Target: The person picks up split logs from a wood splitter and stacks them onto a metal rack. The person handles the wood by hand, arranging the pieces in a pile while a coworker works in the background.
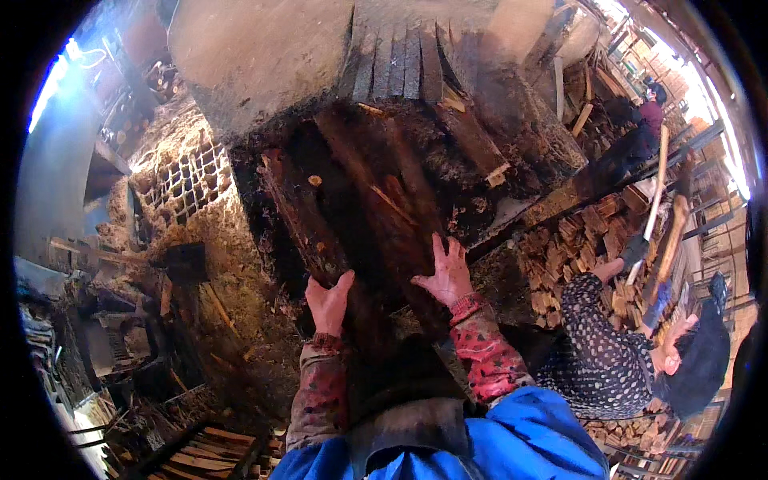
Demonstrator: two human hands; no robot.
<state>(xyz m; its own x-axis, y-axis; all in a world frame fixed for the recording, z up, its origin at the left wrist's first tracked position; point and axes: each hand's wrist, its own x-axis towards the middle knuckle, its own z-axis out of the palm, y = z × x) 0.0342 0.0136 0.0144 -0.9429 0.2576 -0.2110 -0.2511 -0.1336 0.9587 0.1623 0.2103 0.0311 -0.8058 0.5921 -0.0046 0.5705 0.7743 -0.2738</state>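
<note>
A dark, bark-covered log point(300, 212) slants toward me from the left part of a dark opening. My left hand point(326, 306) is at its near end, thumb on one side and fingers curling down the other, fingertips partly hidden. To the right, several long dark wood slabs point(400, 184) lie side by side. My right hand point(446, 274) is against the near right side of these slabs, its fingers spread and thumb pointing left. Between the hands, the near ends of the wood are dark and hard to make out.
A smooth clay surface point(256, 56) and flat strips point(398, 68) lie beyond the wood. Split firewood point(572, 252) is piled at the right, where a person in a spotted top point(600, 352) holds a long-handled tool point(670, 240). Another person point(650, 116) is farther back. A metal grid point(182, 182) is at left.
</note>
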